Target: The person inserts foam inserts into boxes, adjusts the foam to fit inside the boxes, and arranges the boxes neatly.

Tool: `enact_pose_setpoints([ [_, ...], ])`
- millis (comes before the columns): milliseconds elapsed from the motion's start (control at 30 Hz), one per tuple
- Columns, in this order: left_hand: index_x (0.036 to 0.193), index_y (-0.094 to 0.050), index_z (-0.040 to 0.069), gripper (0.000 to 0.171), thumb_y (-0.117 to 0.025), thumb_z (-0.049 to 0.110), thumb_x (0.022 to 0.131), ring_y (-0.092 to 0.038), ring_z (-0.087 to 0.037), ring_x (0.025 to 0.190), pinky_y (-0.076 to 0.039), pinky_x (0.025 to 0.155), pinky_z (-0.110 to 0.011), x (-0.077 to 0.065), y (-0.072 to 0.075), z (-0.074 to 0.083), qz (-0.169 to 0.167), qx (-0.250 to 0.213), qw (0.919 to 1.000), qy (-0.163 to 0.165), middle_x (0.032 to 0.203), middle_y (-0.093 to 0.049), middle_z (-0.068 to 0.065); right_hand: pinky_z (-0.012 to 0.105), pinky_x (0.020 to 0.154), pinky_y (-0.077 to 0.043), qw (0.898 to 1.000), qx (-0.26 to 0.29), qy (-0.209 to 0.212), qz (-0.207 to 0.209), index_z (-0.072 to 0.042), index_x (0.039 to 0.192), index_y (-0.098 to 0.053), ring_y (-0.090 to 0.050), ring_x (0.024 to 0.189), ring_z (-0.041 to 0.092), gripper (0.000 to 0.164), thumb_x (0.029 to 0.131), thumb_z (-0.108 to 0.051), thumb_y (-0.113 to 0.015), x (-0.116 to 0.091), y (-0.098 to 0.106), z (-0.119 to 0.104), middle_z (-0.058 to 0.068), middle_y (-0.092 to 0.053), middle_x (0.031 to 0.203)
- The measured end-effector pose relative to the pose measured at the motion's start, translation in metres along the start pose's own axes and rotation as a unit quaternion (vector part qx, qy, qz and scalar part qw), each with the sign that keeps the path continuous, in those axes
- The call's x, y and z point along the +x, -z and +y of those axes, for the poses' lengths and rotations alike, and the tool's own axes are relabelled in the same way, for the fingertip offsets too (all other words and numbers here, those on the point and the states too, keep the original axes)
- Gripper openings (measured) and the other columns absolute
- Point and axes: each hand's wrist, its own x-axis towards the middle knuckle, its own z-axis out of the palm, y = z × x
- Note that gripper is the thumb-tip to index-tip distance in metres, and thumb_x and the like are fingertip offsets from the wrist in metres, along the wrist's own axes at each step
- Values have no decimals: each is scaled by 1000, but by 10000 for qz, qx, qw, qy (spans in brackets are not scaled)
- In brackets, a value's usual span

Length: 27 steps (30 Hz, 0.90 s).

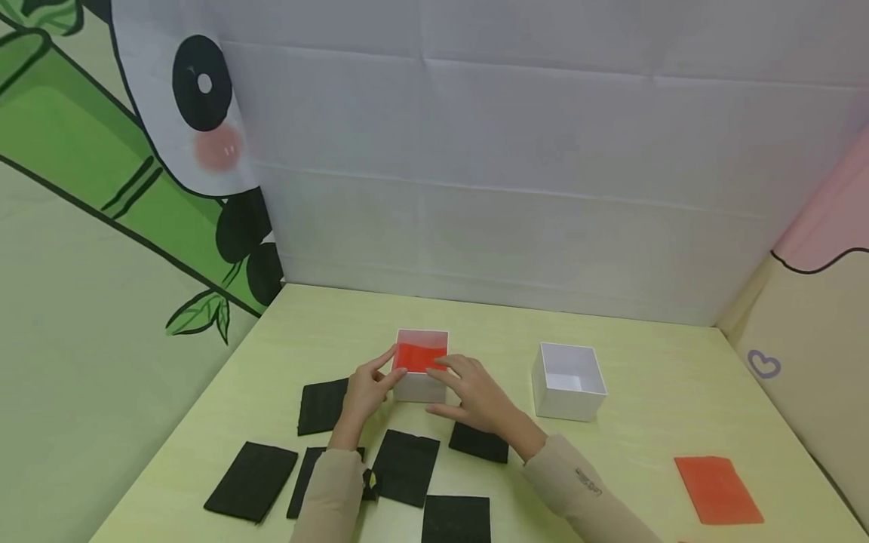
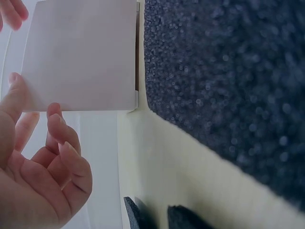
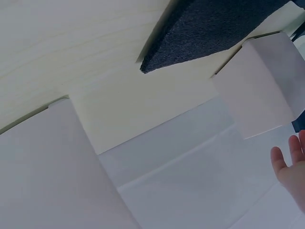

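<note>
A white open-topped box (image 1: 419, 389) stands mid-table with a red sheet (image 1: 419, 357) inside. My left hand (image 1: 367, 394) grips its near left corner, thumb at the front rim and fingers along the left side. In the left wrist view, that hand (image 2: 43, 176) has its thumb at the upper edge of the box wall (image 2: 83, 57). My right hand (image 1: 477, 392) has its fingers spread over the box's right rim, fingertips right at the red sheet. The right wrist view catches only part of this hand (image 3: 294, 176), beside the same box (image 3: 255, 90).
A second white box (image 1: 569, 403) stands to the right. Several black sheets lie in front, among them one at the left (image 1: 251, 481), one in the middle (image 1: 407, 467) and one near the front (image 1: 456, 520). Another red sheet (image 1: 720, 490) lies far right. A pale curtain (image 1: 509, 151) backs the table.
</note>
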Motion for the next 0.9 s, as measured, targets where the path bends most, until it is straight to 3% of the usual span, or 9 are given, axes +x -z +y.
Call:
enact_pose_setpoints([
  [267, 132, -46, 22, 56, -66, 31, 80, -43, -16, 50, -33, 45, -26, 1, -1, 0, 39, -55, 9998, 194, 61, -47, -5, 44, 91, -36, 9993, 246, -264, 83, -7, 120, -56, -43, 113, 23, 53, 84, -46, -55, -17, 10, -1, 13, -50, 120],
  [567, 132, -46, 21, 56, -65, 32, 81, -43, -16, 51, -33, 45, -26, 0, 0, 1, 11, -127, 9998, 182, 62, -48, -5, 45, 91, -34, 9989, 247, -393, 18, -8, 122, -54, -41, 115, 23, 56, 85, -50, -52, -32, 19, -2, 9, -48, 123],
  [900, 132, -46, 20, 55, -65, 30, 81, -42, -16, 50, -32, 45, -26, 0, 0, 1, 11, -134, 9998, 118, 60, -47, -4, 45, 91, -35, 9988, 287, -321, 222, -7, 121, -55, -42, 115, 25, 55, 82, -47, -58, -50, 30, -1, 10, -48, 123],
])
